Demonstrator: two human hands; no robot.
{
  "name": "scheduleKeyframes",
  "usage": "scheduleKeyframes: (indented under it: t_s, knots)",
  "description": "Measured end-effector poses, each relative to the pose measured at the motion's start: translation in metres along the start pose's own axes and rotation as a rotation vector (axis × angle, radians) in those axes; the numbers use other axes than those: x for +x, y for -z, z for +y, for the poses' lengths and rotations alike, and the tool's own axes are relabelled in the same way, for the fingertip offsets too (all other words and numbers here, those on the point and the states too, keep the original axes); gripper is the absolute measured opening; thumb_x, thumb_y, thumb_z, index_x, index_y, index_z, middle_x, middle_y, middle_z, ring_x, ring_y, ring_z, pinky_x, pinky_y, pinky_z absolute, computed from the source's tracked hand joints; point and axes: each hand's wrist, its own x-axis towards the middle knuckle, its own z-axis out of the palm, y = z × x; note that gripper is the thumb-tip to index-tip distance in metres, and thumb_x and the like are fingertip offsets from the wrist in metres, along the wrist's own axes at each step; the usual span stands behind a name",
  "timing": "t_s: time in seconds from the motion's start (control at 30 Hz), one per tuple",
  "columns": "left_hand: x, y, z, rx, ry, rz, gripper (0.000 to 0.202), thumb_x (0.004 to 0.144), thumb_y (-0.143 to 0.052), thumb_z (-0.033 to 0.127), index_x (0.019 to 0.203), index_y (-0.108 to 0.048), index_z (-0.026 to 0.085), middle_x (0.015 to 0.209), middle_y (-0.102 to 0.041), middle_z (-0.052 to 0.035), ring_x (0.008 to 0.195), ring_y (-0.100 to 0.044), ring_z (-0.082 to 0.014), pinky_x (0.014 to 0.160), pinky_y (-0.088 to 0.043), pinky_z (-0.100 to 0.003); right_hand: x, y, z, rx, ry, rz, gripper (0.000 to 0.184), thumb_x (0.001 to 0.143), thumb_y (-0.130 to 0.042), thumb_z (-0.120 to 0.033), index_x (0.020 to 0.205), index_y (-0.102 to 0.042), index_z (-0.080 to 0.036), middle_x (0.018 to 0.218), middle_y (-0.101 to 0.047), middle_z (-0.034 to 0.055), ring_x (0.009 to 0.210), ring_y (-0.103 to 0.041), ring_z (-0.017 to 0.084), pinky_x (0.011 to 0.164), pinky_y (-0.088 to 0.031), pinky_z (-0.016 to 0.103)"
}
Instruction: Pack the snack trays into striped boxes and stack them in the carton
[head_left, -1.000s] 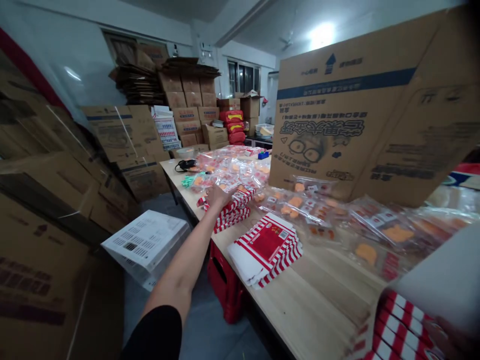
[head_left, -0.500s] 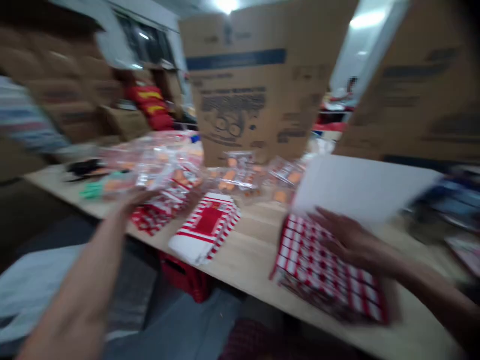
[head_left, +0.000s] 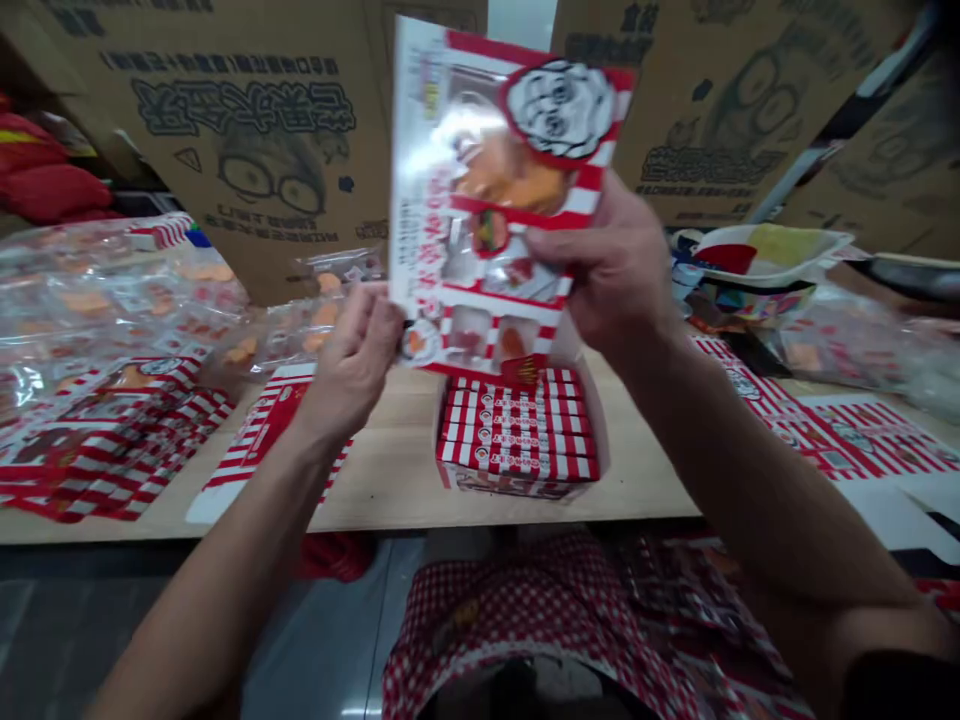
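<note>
Up in front of me I hold a flat red-and-white candy box [head_left: 480, 215] with clear windows showing orange and red pieces. My left hand [head_left: 352, 355] pinches its lower left corner. On its right side my right hand [head_left: 615, 260] grips it, thumb across the front. Below it on the table stands a display carton [head_left: 517, 485] packed with a row of red-and-white striped boxes, its back partly hidden by the held box. To the left lies a stack of similar windowed boxes [head_left: 112, 430]. Between stack and carton are flat striped cartons [head_left: 255, 430], partly behind my left forearm.
Clear packs of orange pieces [head_left: 82, 300] pile up at the back left. Large brown cardboard boxes [head_left: 300, 100] wall off the table's far side. On the right are printed striped sheets [head_left: 847, 435] and a white tray [head_left: 765, 250]. The table's front edge runs close to me.
My view has turned right. My left hand has left the stack and my right hand the striped carton; both now hold one candy box up. The carton's white flap is no longer seen raised.
</note>
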Motion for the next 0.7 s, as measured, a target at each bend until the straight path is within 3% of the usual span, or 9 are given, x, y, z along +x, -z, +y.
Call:
scheduleKeyframes:
  t_s: [0.1, 0.17, 0.23, 0.4, 0.53, 0.6, 0.7]
  knots:
    - [0.006, -0.015, -0.019, 0.413, -0.121, -0.39, 0.021, 0.096, -0.049, 0.024, 0.103, -0.069, 0.02, 0.093, -0.066, -0.0059, 0.085, -0.061, -0.0203, 0.079, -0.049, -0.035, -0.002, 0.039, -0.01, 0.0, 0.172, 0.202, 0.037, 0.066, -0.068, -0.014, 0.097, -0.057, -0.031, 0.118, -0.071, -0.0014, 0.111, -0.068, 0.027, 0.102, -0.056, 0.047]
    - [0.001, -0.019, -0.033, 0.65, -0.16, -0.647, 0.026, 0.086, -0.053, 0.013, 0.099, -0.074, 0.022, 0.099, -0.068, -0.008, 0.094, -0.06, -0.0243, 0.087, -0.046, -0.04, -0.009, 0.061, -0.018, -0.087, 0.182, 0.286, 0.035, 0.065, -0.065, -0.011, 0.093, -0.057, -0.031, 0.114, -0.073, -0.0034, 0.114, -0.068, 0.026, 0.106, -0.053, 0.048]
    - [-0.006, -0.021, -0.044, 0.751, -0.16, -0.783, 0.034, 0.08, -0.054, 0.007, 0.097, -0.077, 0.025, 0.107, -0.07, -0.0073, 0.103, -0.058, -0.0267, 0.093, -0.041, -0.043, -0.018, 0.077, -0.023, -0.157, 0.18, 0.33, 0.035, 0.065, -0.064, -0.011, 0.096, -0.06, -0.028, 0.114, -0.073, -0.0007, 0.118, -0.067, 0.027, 0.107, -0.051, 0.051]
    - [-0.014, -0.017, -0.051, 0.708, -0.134, -0.824, 0.046, 0.078, -0.049, 0.001, 0.1, -0.077, 0.03, 0.114, -0.075, -0.0009, 0.117, -0.055, -0.0257, 0.1, -0.029, -0.046, -0.043, 0.097, -0.016, -0.334, 0.102, 0.267, 0.041, 0.077, -0.061, -0.019, 0.117, -0.06, -0.029, 0.135, -0.064, 0.0041, 0.129, -0.059, 0.033, 0.108, -0.048, 0.062]
    - [-0.015, -0.013, -0.048, 0.72, -0.137, -0.811, 0.042, 0.082, -0.048, 0.002, 0.098, -0.076, 0.028, 0.121, -0.074, -0.0013, 0.12, -0.055, -0.027, 0.1, -0.028, -0.047, -0.052, 0.104, -0.001, -0.425, -0.028, 0.199, 0.051, 0.083, -0.056, -0.03, 0.133, -0.049, -0.035, 0.147, -0.055, 0.0035, 0.132, -0.055, 0.035, 0.105, -0.047, 0.066]
    - [-0.015, -0.014, -0.047, 0.72, -0.139, -0.806, 0.04, 0.084, -0.048, 0.003, 0.098, -0.076, 0.028, 0.123, -0.073, -0.0018, 0.121, -0.055, -0.0271, 0.101, -0.027, -0.047, -0.051, 0.104, 0.005, -0.462, -0.031, 0.13, 0.058, 0.085, -0.055, -0.033, 0.14, -0.038, -0.039, 0.151, -0.051, 0.0011, 0.133, -0.054, 0.033, 0.104, -0.049, 0.063]
    - [-0.014, -0.014, -0.048, 0.706, -0.147, -0.811, 0.038, 0.087, -0.048, 0.006, 0.099, -0.076, 0.028, 0.121, -0.074, -0.0026, 0.118, -0.057, -0.0266, 0.1, -0.028, -0.047, -0.045, 0.097, 0.015, -0.631, -0.014, 0.008, 0.065, 0.088, -0.052, -0.034, 0.146, -0.024, -0.036, 0.153, -0.048, 0.0054, 0.131, -0.054, 0.03, 0.102, -0.051, 0.054]
